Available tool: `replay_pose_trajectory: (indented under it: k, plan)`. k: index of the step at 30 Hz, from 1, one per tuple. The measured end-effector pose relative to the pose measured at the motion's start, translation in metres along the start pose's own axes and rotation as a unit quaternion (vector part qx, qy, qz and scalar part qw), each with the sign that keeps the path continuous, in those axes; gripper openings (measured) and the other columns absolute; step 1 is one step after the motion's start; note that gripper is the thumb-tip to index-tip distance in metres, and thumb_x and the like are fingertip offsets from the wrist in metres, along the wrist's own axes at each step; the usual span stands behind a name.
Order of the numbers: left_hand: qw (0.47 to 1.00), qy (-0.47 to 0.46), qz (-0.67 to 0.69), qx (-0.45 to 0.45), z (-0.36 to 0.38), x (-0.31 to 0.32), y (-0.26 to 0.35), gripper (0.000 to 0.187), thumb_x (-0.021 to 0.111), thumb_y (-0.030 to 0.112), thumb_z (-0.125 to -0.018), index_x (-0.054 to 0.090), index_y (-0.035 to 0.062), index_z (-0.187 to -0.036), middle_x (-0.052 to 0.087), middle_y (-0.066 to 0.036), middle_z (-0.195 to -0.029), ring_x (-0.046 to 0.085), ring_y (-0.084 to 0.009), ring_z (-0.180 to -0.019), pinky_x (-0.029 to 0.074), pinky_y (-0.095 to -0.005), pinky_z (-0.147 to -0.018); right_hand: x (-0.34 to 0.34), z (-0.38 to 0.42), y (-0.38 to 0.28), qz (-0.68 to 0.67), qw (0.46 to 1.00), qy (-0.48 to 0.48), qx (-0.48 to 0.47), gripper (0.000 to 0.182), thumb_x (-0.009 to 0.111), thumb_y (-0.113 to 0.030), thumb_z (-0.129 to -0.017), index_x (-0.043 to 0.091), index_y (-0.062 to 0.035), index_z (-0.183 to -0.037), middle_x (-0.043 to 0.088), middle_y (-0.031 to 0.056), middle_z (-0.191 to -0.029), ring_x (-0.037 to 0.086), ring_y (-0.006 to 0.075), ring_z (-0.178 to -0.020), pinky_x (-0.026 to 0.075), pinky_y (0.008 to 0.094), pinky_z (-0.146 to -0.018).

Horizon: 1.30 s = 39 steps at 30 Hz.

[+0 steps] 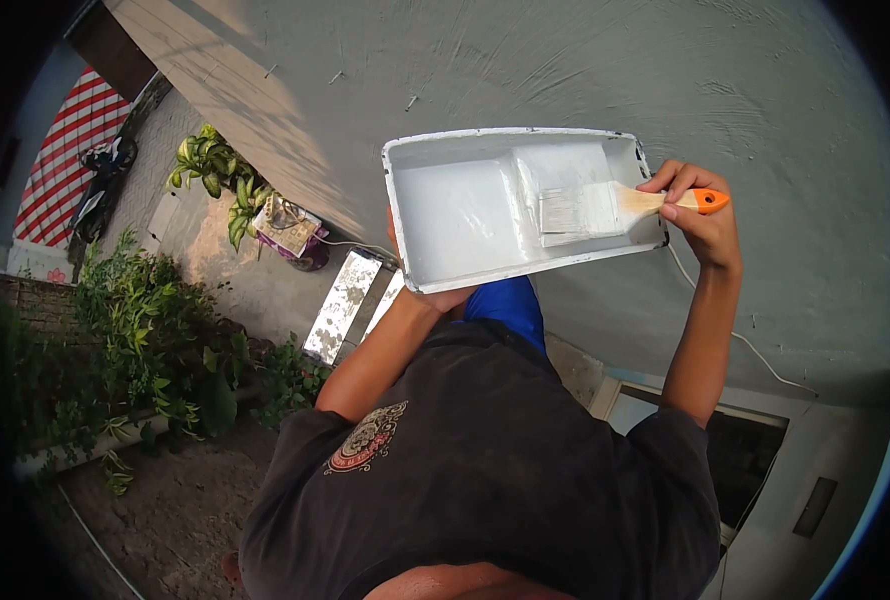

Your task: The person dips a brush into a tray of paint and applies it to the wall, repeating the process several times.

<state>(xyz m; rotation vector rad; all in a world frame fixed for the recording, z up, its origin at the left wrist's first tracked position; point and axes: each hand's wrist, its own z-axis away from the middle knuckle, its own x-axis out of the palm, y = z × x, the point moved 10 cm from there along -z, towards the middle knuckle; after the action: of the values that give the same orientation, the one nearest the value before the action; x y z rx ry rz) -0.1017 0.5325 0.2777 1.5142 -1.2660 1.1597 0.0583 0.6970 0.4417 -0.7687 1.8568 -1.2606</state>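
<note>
A white paint tray [460, 220] with chipped edges is held up in front of the dark shirt, white paint lying in its deeper left part. My left hand [443, 297] grips the tray from below at its near left corner, its fingers mostly hidden behind the tray. My right hand [693, 208] is closed around the handle of a paintbrush [635, 202] with an orange end. The paint-coated bristles lie over the shallower right part of the tray.
A grey wall [765, 120] with small nails rises ahead. Below the tray is a metal ladder or bench [343, 302]. Potted plants [308, 240], leafy bushes [150, 330] and a parked motorbike [103, 185] are at left. A thin cord [755, 350] hangs at right.
</note>
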Motion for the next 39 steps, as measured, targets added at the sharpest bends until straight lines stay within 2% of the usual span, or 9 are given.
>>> replay_pose_trajectory:
  k: [5,8,16,20,24,26,31,37,39]
  plan:
    - [1.000,0.019,-0.002,0.010,0.002,-0.001,0.002,0.077,0.046,0.064,-0.094,0.044,0.0101,-0.149,0.052,-0.014,-0.148,0.052,-0.0336,-0.135,0.043,-0.0541,-0.113,-0.005,0.000,-0.002,-0.071,0.990,0.117,0.015,0.013,0.076,-0.009,-0.087,0.069,0.0001,-0.095,0.069,0.0129,-0.097,0.071,0.0239,-0.097,0.061,0.0391,-0.088]
    - [0.999,0.031,-0.006,0.014,0.004,0.000,0.003,0.080,0.046,0.067,-0.093,0.042,0.0106,-0.150,0.050,-0.014,-0.149,0.051,-0.0344,-0.136,0.042,-0.0554,-0.113,-0.007,-0.002,-0.017,0.028,0.984,0.177,-0.016,0.018,0.074,-0.011,-0.092,0.069,0.0042,-0.101,0.068,0.0122,-0.096,0.072,0.0247,-0.094,0.064,0.0406,-0.085]
    - [0.997,0.071,-0.017,0.018,0.006,-0.004,-0.001,0.090,0.044,0.075,-0.090,0.037,0.0120,-0.154,0.046,-0.016,-0.153,0.049,-0.0366,-0.139,0.041,-0.0589,-0.114,0.040,-0.033,-0.096,0.277,0.955,0.022,-0.100,0.019,0.080,-0.012,-0.088,0.074,0.0004,-0.101,0.073,0.0071,-0.090,0.071,0.0144,-0.082,0.055,0.0232,-0.074]
    - [0.995,0.091,-0.017,0.028,0.009,-0.007,0.000,0.095,0.043,0.078,-0.088,0.035,0.0126,-0.156,0.044,-0.016,-0.154,0.047,-0.0376,-0.140,0.040,-0.0606,-0.114,0.056,-0.046,-0.114,0.331,0.936,-0.014,-0.124,0.019,0.079,-0.016,-0.090,0.072,-0.0004,-0.098,0.072,0.0072,-0.086,0.071,0.0143,-0.081,0.056,0.0250,-0.075]
    - [0.993,0.110,-0.018,0.038,0.009,-0.010,0.000,0.100,0.042,0.082,-0.087,0.032,0.0133,-0.158,0.042,-0.017,-0.156,0.046,-0.0387,-0.141,0.040,-0.0623,-0.115,0.093,-0.059,-0.103,0.366,0.920,-0.085,-0.114,0.018,0.075,-0.018,-0.093,0.070,-0.0003,-0.095,0.072,0.0095,-0.091,0.073,0.0225,-0.084,0.062,0.0329,-0.080]
    - [0.991,0.122,-0.019,0.044,0.007,-0.012,0.004,0.102,0.042,0.084,-0.086,0.031,0.0137,-0.159,0.041,-0.017,-0.157,0.045,-0.0393,-0.142,0.039,-0.0631,-0.115,0.107,-0.061,-0.105,0.402,0.899,-0.087,-0.149,0.022,0.075,-0.021,-0.092,0.066,-0.0010,-0.092,0.066,0.0101,-0.078,0.067,0.0263,-0.072,0.053,0.0354,-0.066]
    - [0.988,0.147,-0.030,0.031,0.010,-0.017,0.004,0.101,0.042,0.084,-0.087,0.027,0.0162,-0.160,0.039,-0.017,-0.158,0.044,-0.0383,-0.144,0.040,-0.0621,-0.116,0.138,-0.053,-0.102,0.417,0.880,-0.158,-0.162,0.024,0.072,-0.024,-0.093,0.064,-0.0015,-0.091,0.066,0.0128,-0.082,0.064,0.0338,-0.072,0.051,0.0426,-0.068]
    - [0.993,0.079,-0.081,0.027,0.002,-0.005,0.007,0.100,0.043,0.083,-0.087,0.026,0.0182,-0.161,0.038,-0.017,-0.159,0.042,-0.0388,-0.145,0.039,-0.0641,-0.115,0.151,-0.034,-0.105,0.398,0.886,-0.187,-0.147,0.021,0.071,-0.021,-0.093,0.064,-0.0013,-0.091,0.066,0.0118,-0.081,0.065,0.0321,-0.072,0.051,0.0405,-0.067]
    - [0.998,0.060,0.007,0.035,0.004,-0.007,0.005,0.099,0.043,0.084,-0.087,0.027,0.0197,-0.161,0.037,-0.016,-0.160,0.042,-0.0385,-0.145,0.038,-0.0653,-0.115,0.146,-0.032,-0.111,0.380,0.894,-0.182,-0.150,0.019,0.072,-0.019,-0.093,0.065,-0.0007,-0.092,0.066,0.0111,-0.079,0.065,0.0299,-0.069,0.051,0.0388,-0.064]
